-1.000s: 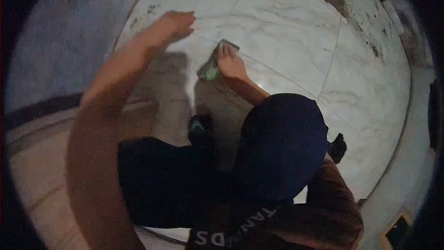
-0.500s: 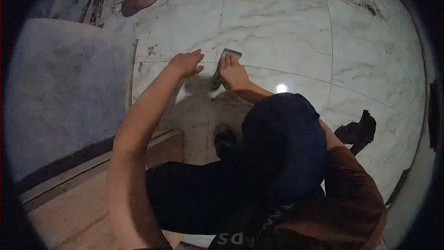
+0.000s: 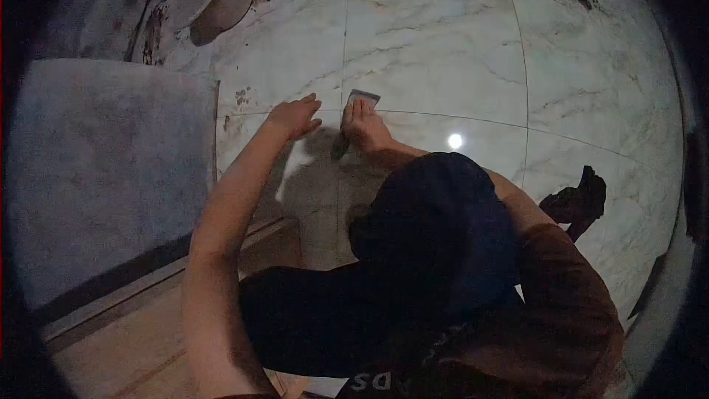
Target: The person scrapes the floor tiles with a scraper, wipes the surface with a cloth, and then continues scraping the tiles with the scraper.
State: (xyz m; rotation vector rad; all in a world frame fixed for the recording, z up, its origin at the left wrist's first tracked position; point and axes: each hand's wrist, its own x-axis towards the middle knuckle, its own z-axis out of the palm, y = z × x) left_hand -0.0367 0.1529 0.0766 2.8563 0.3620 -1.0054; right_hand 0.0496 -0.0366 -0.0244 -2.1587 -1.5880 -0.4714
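My right hand is closed around a scraper, its flat, wide blade pointing away from me and its dark handle showing below the palm. The blade lies over the marbled floor tiles, close to where two joints cross. Just left of it, my left hand is held low over the tiles with fingers stretched out and nothing in it. My dark-clothed bent leg hides part of my right forearm and the floor below.
A pale bucket stands at the upper left near dirt-stained flooring. A large grey slab fills the left side, above a wooden step. On the right, a crumpled dark cloth lies on the tiles. Debris lines the far edge.
The view has tilted slightly, so the bucket and slab sit lower. Both hands appear a little lower too, with the scraper still in my right hand near the same joint crossing.
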